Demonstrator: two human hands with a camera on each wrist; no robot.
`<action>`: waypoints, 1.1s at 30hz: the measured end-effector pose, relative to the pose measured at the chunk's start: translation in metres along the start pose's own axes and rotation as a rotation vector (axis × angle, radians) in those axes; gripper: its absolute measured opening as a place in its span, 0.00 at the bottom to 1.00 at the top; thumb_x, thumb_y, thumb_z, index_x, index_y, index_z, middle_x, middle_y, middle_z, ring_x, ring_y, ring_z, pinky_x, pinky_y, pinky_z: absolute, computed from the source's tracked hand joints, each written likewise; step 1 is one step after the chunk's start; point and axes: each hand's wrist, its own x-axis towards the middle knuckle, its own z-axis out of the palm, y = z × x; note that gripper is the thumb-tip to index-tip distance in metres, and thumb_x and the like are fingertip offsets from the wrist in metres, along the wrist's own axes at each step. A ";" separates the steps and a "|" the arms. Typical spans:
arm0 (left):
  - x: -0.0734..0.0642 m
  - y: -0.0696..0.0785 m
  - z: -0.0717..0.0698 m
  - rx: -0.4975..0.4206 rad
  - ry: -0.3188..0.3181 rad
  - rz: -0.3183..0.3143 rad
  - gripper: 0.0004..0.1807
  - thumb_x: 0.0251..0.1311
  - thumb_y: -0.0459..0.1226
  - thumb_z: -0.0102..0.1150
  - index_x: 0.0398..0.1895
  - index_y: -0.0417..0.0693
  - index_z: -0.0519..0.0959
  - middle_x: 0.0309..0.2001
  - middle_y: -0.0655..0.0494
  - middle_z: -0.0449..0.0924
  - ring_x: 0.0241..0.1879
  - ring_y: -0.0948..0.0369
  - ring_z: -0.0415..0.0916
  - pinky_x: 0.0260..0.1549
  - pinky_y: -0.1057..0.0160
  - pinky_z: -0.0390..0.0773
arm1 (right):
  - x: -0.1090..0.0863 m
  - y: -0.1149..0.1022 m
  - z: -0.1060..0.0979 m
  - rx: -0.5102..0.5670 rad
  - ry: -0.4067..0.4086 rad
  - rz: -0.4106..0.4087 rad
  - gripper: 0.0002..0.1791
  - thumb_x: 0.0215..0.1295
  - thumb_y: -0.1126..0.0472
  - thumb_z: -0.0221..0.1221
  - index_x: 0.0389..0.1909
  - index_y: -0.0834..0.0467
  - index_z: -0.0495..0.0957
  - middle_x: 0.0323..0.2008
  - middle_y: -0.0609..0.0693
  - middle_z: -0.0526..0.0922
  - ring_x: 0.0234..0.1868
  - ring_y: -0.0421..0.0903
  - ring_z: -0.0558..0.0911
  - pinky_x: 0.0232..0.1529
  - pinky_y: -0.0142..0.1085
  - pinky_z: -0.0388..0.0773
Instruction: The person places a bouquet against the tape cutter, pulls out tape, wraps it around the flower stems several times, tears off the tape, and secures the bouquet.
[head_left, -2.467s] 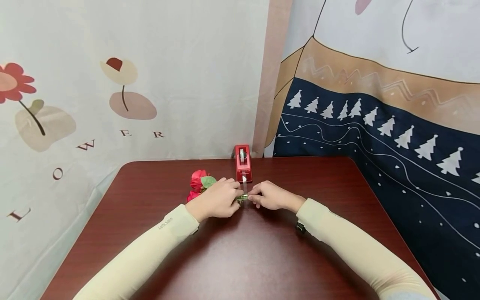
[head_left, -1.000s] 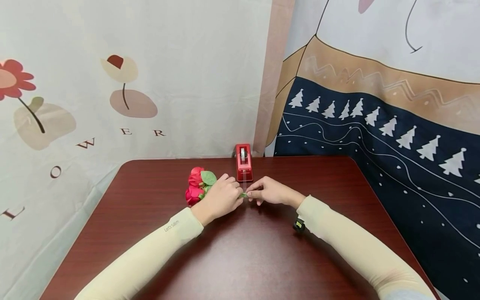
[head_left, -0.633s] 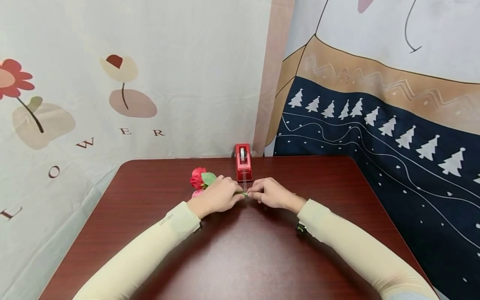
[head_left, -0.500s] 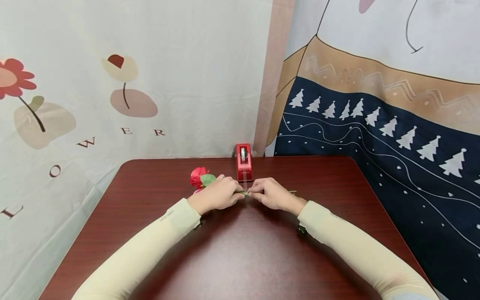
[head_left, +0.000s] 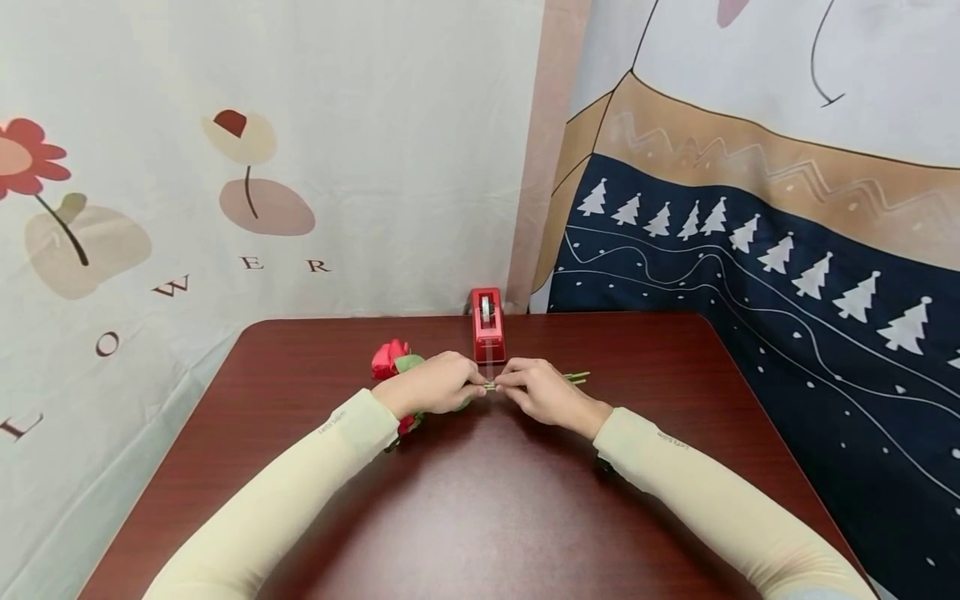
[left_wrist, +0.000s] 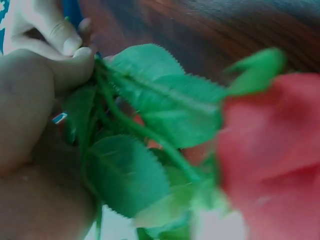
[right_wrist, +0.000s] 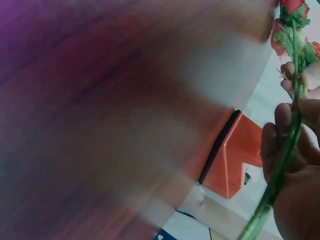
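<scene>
A bunch of roses lies across both hands, with a red rose (head_left: 388, 359) above my left forearm and another red bloom (head_left: 406, 425) below the wrist. My left hand (head_left: 442, 382) pinches the green stems near the leaves (left_wrist: 127, 172). Close by on the right, my right hand (head_left: 543, 390) grips the same stems, its thumb and fingers around them in the right wrist view. The stem ends (head_left: 577, 377) stick out past its back. A clear strip of tape (head_left: 491, 372) runs from the red tape dispenser (head_left: 487, 327) down to the stems between the hands.
The dispenser stands at the far edge of the dark red-brown table (head_left: 480, 517), directly beyond the hands. Behind the table hang a pale printed curtain (head_left: 405, 167) and, to the right, a navy one with white trees (head_left: 675, 267).
The bunch has turned in the fingers, so the blooms shift and one now shows below the left wrist. Stem ends have come into view behind the right hand. The dispenser has stayed put.
</scene>
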 end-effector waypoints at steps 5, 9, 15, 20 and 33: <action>-0.001 0.005 0.006 0.280 0.086 0.077 0.08 0.77 0.41 0.68 0.49 0.51 0.94 0.41 0.58 0.93 0.45 0.59 0.89 0.46 0.56 0.78 | 0.004 0.001 -0.005 0.099 -0.083 0.118 0.11 0.78 0.60 0.68 0.55 0.54 0.93 0.44 0.47 0.94 0.40 0.35 0.87 0.48 0.34 0.88; -0.003 0.008 0.009 0.440 0.147 0.121 0.06 0.75 0.41 0.70 0.44 0.52 0.93 0.39 0.58 0.92 0.44 0.58 0.88 0.43 0.57 0.73 | 0.010 0.001 -0.014 0.159 -0.182 0.203 0.12 0.79 0.59 0.67 0.56 0.55 0.93 0.37 0.46 0.92 0.32 0.34 0.81 0.40 0.31 0.83; -0.005 0.008 0.011 0.556 0.207 0.171 0.04 0.72 0.38 0.71 0.44 0.52 0.93 0.40 0.58 0.92 0.43 0.58 0.86 0.46 0.57 0.73 | 0.020 0.008 -0.027 0.290 -0.352 0.274 0.14 0.83 0.55 0.63 0.56 0.56 0.92 0.36 0.48 0.93 0.34 0.41 0.86 0.42 0.34 0.83; -0.007 0.006 0.011 0.674 0.253 0.230 0.07 0.70 0.38 0.73 0.47 0.51 0.93 0.43 0.57 0.93 0.45 0.58 0.86 0.49 0.56 0.75 | 0.031 0.018 -0.035 0.413 -0.493 0.317 0.16 0.85 0.55 0.59 0.55 0.59 0.91 0.40 0.52 0.94 0.42 0.51 0.91 0.49 0.40 0.87; -0.010 0.006 0.013 0.763 0.369 0.249 0.05 0.71 0.40 0.69 0.39 0.51 0.91 0.36 0.58 0.88 0.41 0.57 0.82 0.46 0.56 0.73 | 0.034 0.017 -0.034 0.414 -0.477 0.301 0.12 0.84 0.59 0.61 0.50 0.60 0.91 0.31 0.48 0.88 0.33 0.43 0.86 0.44 0.37 0.88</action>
